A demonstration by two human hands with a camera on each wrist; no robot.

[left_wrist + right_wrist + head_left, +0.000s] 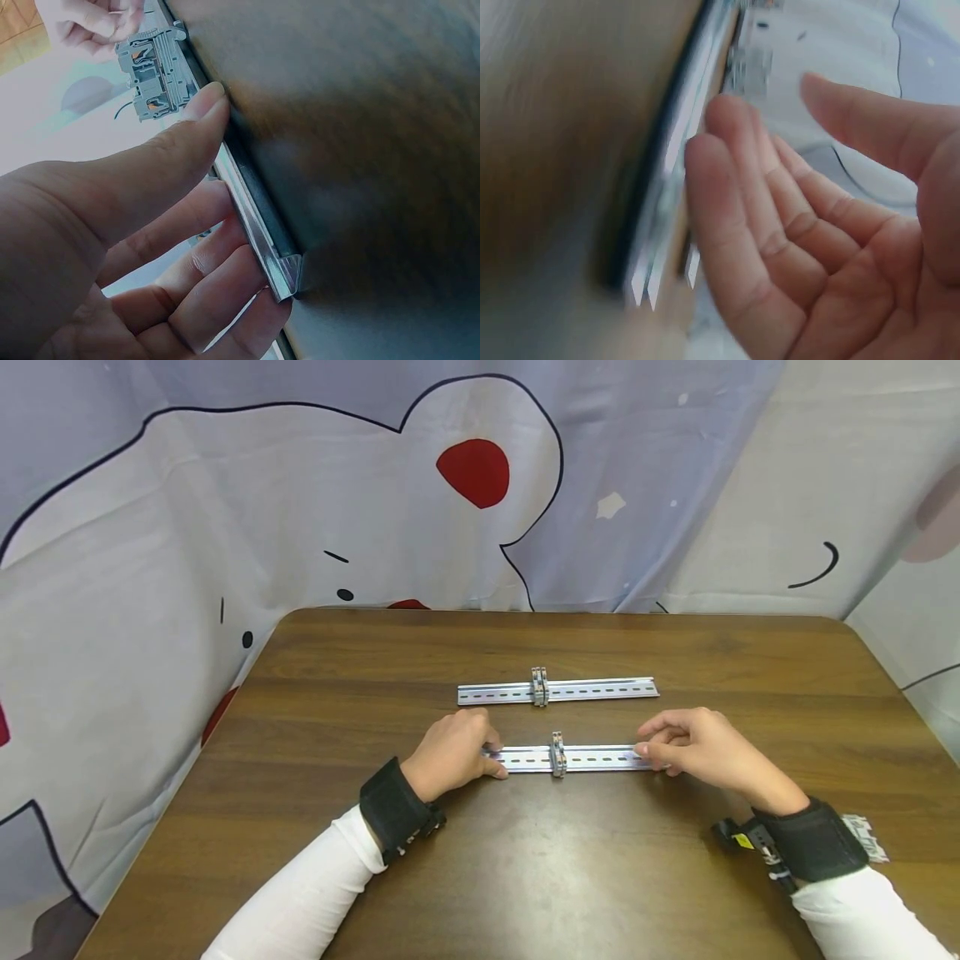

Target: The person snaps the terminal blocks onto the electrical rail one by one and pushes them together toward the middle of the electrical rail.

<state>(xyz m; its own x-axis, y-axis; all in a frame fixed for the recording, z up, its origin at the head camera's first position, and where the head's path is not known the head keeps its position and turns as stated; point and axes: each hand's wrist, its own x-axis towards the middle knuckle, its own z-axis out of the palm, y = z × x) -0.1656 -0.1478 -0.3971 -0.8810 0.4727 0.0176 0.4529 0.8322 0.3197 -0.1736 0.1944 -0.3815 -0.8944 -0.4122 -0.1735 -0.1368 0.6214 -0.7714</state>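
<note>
A slotted metal DIN rail [607,759] lies across the table before me, with grey terminal blocks [558,755] clipped upright near its middle. My left hand [453,753] grips the rail's left end; in the left wrist view the thumb is along one edge and the fingers [225,277] are against the other. At the right end, my right hand [697,747] hovers with relaxed fingers, thumb apart from them, holding nothing. In the right wrist view its fingertips [705,161] overlap the blurred rail [656,202]. The left wrist view shows the terminal block's side [154,75] with small orange parts.
A second DIN rail [600,688] lies farther back, roughly parallel, carrying its own grey terminal blocks [539,687]. A small silvery packet [866,837] lies by my right wrist on the brown wooden table [360,668]. A printed curtain [337,493] hangs behind the table's far edge.
</note>
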